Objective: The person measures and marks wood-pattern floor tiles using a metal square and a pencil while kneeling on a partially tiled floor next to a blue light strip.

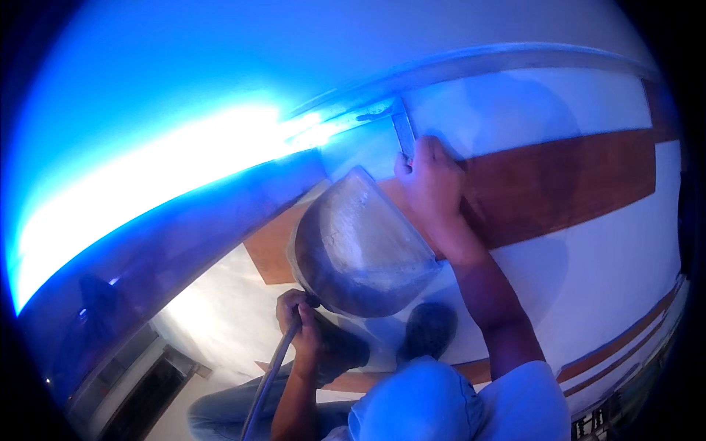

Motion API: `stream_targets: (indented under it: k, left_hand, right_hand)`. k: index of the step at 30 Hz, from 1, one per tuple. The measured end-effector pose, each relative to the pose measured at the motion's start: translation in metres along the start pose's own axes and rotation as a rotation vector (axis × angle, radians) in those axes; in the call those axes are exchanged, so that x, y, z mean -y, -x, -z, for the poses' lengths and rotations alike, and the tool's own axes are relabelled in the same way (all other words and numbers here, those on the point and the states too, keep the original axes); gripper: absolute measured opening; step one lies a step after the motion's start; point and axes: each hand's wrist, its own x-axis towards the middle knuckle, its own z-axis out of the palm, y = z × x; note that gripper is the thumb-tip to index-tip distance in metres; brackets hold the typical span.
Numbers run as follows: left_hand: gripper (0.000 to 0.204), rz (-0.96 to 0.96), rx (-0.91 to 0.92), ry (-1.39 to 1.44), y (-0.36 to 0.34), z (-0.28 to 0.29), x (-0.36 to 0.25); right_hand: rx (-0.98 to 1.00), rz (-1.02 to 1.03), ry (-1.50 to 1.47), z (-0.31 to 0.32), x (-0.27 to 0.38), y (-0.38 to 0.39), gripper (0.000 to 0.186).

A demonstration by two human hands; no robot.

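Note:
My right hand (430, 180) is closed on a flat metal scraper (404, 132), which reaches up to the edge of the lit ledge. My left hand (298, 320) is closed around a dark rod-like handle (268, 367) at the lower rim of a half-round metal pan (360, 242). The pan has a greyish, smeared inside and lies below and left of my right hand, in front of a white surface (588, 261) with brown panels (559, 184). Whether the pan touches that surface I cannot tell.
A glowing blue-white light strip (147, 169) runs along a curved ledge (515, 59) at the upper left. A glossy dark band (110, 287) lies beneath the light. A dark framed opening (147, 397) shows at lower left. My legs and a shoe (430, 327) show below the pan.

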Motion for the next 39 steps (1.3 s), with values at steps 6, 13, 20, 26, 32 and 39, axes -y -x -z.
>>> stream_targets:
  k: [6, 13, 20, 26, 32, 39]
  left_hand:
    - [0.024, 0.020, 0.010, -0.043, -0.002, 0.002, -0.006]
    - [0.022, 0.031, 0.015, -0.051, -0.002, 0.003, -0.006]
    - [0.015, 0.059, 0.016, -0.004, 0.002, 0.001, -0.003]
    - [0.018, 0.077, -0.011, 0.092, 0.003, -0.004, 0.001]
    - [0.020, 0.057, -0.002, 0.073, 0.006, -0.002, 0.007]
    - [0.022, 0.048, 0.000, 0.018, 0.002, -0.001, 0.001]
  right_hand:
    - [0.032, -0.029, -0.038, -0.002, -0.008, -0.011, 0.030]
    - [-0.001, -0.019, -0.028, 0.011, -0.026, -0.018, 0.034]
    - [-0.031, -0.041, -0.017, 0.028, -0.065, 0.001, 0.036]
    - [-0.021, -0.067, -0.014, 0.044, -0.078, 0.014, 0.038]
    - [0.040, -0.054, 0.024, 0.032, -0.066, -0.002, 0.037]
    - [0.035, 0.037, 0.008, 0.037, -0.043, -0.014, 0.032]
